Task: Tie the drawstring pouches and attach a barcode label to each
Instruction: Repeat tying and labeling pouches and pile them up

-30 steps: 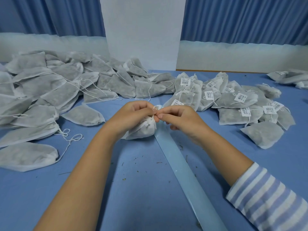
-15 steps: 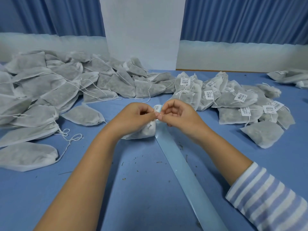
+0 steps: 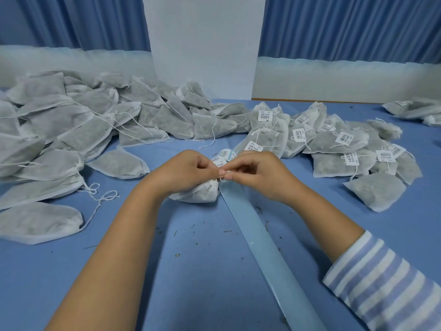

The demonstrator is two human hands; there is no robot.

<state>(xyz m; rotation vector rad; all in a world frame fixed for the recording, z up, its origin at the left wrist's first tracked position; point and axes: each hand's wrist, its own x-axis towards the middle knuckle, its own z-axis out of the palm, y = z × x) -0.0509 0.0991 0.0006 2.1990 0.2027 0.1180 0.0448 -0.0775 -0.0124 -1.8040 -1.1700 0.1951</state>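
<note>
Mid-frame we see the left hand [image 3: 188, 172] and right hand [image 3: 259, 174] each pinch thin white string [image 3: 223, 175] at the gathered neck of a plump, gauzy pouch [image 3: 200, 193] lying on the smooth blue surface [image 3: 191, 271].

Tabletop [image 3: 191, 283]: solid blue. Pouches [image 3: 71, 125]: white mesh, grey-green contents showing through. Drawstrings [image 3: 100, 199]: white. Barcode labels [image 3: 343, 138]: white with black bars. Backing strip [image 3: 267, 247]: pale blue. Sleeve [image 3: 386, 287], near right: blue and white stripes. Curtains [image 3: 346, 27], far: blue, pleated.

Blue table [image 3: 195, 283] carries pouches [image 3: 71, 130] and backing strip [image 3: 269, 249].
</note>
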